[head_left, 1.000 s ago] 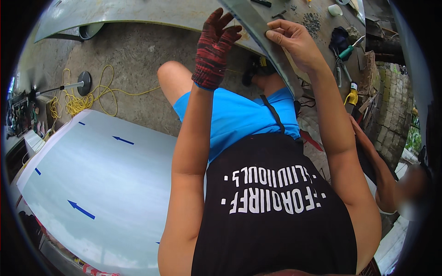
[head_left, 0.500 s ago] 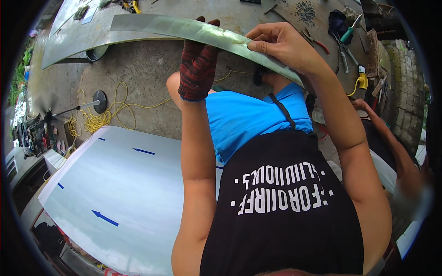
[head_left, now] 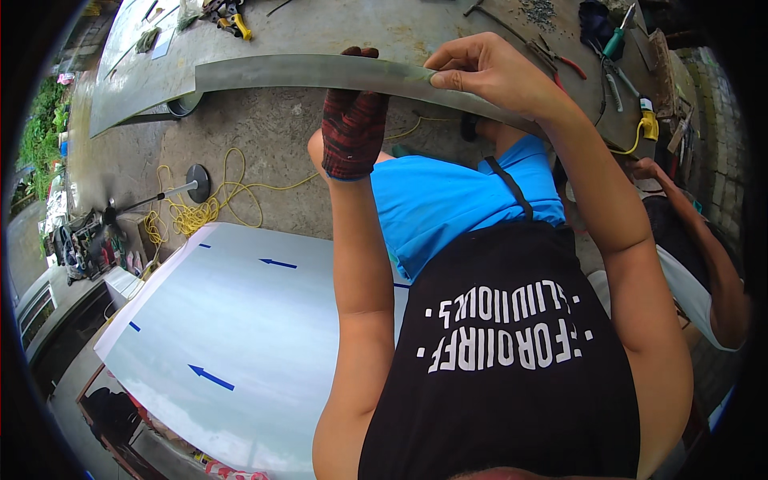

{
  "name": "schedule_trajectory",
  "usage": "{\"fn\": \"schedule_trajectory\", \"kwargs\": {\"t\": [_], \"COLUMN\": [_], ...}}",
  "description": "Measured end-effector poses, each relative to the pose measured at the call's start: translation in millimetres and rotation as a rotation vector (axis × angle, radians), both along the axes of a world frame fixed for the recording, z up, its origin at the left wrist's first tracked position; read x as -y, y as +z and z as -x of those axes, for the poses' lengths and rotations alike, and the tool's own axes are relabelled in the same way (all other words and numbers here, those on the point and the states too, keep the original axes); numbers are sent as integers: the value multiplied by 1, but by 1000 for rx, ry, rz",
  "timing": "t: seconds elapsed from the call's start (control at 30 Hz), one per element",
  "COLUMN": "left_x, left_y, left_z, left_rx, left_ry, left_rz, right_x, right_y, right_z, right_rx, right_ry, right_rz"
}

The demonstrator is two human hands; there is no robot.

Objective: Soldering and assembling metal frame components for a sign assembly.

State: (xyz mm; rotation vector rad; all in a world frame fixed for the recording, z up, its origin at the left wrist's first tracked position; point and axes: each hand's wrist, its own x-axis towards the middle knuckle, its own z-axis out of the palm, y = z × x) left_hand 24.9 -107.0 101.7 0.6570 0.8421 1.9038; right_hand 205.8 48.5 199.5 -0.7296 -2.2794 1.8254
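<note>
metal strip (head_left: 272, 72) across both hands (head_left: 498, 74)

The metal strip (head_left: 272, 73) runs before the near edge of the workbench (head_left: 308, 28), your left hand (head_left: 354, 132) partly behind its middle, your right hand (head_left: 496, 76) on its right half. Pliers (head_left: 573, 66) lie toward the surface's right edge. To your left, cord (head_left: 200, 214) lies beside the pedestal fan (head_left: 198, 183).

Pinches long grey metal strip (head_left: 272, 74) with bare right hand (head_left: 494, 74), top centre; backs it with gloved left hand (head_left: 356, 124). Shows yellow cord (head_left: 198, 211) left of centre, pale blue-arrowed sheet (head_left: 264, 336) lower left, red-handled pliers (head_left: 570, 66) upper right.
</note>
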Motion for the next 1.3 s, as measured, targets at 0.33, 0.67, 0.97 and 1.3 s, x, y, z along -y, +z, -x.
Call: {"fn": "schedule_trajectory", "kwargs": {"t": [0.33,0.67,0.97,1.3], "left_x": [-10,-30,-73,-111], "left_y": [-6,-66,-61,-79], "left_z": [-7,-21,-10,19], "left_rx": [-239,-733,-1673,-1929], "left_ry": [90,467,446,274], "left_rz": [12,593,462,375], "right_x": [-2,-44,-65,-63], "right_y": [-12,-85,-150,-168], "right_z": [-1,-15,-28,-33], "right_rx": [55,-85,-64,-32], "right_ry": [-5,-83,-126,-158], "right_rz": [-99,-1072,-1108,-1019]}}
